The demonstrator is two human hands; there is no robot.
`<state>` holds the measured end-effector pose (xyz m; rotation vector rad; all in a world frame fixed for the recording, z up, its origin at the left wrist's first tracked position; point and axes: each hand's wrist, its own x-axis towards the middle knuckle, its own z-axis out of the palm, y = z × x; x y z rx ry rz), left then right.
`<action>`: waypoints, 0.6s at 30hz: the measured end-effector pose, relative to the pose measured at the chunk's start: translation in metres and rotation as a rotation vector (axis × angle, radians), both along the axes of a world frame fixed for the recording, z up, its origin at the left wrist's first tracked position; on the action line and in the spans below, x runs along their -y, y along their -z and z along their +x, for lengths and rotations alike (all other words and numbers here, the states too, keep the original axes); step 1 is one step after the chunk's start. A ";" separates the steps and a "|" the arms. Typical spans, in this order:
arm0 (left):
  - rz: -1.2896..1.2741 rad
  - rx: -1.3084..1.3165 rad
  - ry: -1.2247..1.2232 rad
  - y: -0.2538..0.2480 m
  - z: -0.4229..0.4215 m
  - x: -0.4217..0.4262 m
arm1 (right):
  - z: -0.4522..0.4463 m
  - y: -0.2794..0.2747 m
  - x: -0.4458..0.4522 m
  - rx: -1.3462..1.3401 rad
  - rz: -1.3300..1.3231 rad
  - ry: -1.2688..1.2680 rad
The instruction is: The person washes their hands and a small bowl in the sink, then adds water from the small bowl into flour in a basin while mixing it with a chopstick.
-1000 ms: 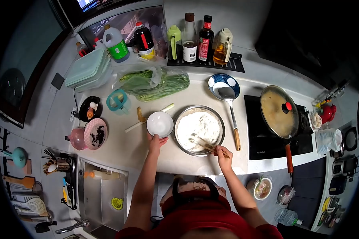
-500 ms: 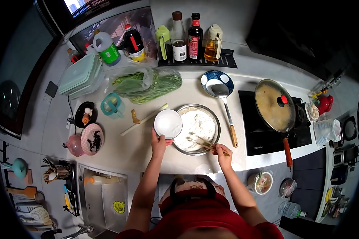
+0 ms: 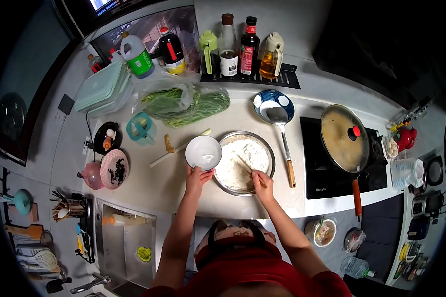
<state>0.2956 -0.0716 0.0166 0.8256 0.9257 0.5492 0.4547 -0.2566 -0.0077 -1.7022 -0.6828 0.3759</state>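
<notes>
subject: countertop [image 3: 148, 193], front edge at the person's body, back edge at the wall. left hand [image 3: 195, 182]: fingers curled around the near side of a white bowl [image 3: 203, 148], thumb and fingertips at its wall; a little pale residue is noted in the bottom. right hand [image 3: 262, 184]: fingers closed narrowly on chopsticks [image 3: 245, 164], the lower ends set into white powder [image 3: 253, 151]. the powder lies in a metal bowl [image 3: 223, 185], which stands near the middle of the front edge. the white bowl is immediately left of the metal bowl; whether the two rims touch cannot be determined. left of the white bowl, a pale stalk [image 3: 164, 158] lies diagonally, partly hidden behind it, with a brown root piece [image 3: 169, 143] just beside. toward the back edge, a bag of green vegetables [image 3: 200, 106] lies on its side. toward the left edge: a teal-lidded jug [image 3: 139, 127] and a pink plate [image 3: 106, 167] bearing dark pieces. right of the metal bowl, a spatula [image 3: 290, 171] rests with its head in a blue patterned bowl [image 3: 258, 101]. a glass-lidded pan [image 3: 339, 143] stands on the hob [image 3: 322, 186] toward the right edge.
</notes>
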 end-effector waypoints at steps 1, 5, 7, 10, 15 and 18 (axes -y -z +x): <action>0.009 -0.012 -0.011 0.001 -0.003 0.000 | 0.002 0.002 -0.010 0.051 0.022 0.020; -0.006 -0.053 -0.040 0.004 -0.014 -0.004 | 0.003 0.004 -0.009 0.151 -0.038 -0.214; -0.014 -0.050 -0.043 0.009 -0.020 -0.004 | -0.002 -0.013 0.007 0.173 -0.078 -0.300; -0.029 -0.093 -0.076 0.011 -0.023 -0.001 | -0.009 -0.035 0.023 0.241 -0.066 -0.413; -0.017 -0.052 -0.042 0.013 -0.028 -0.001 | 0.023 -0.011 0.023 0.205 -0.114 -0.295; -0.020 -0.033 -0.055 0.013 -0.029 0.000 | 0.033 -0.005 0.014 0.206 -0.094 -0.170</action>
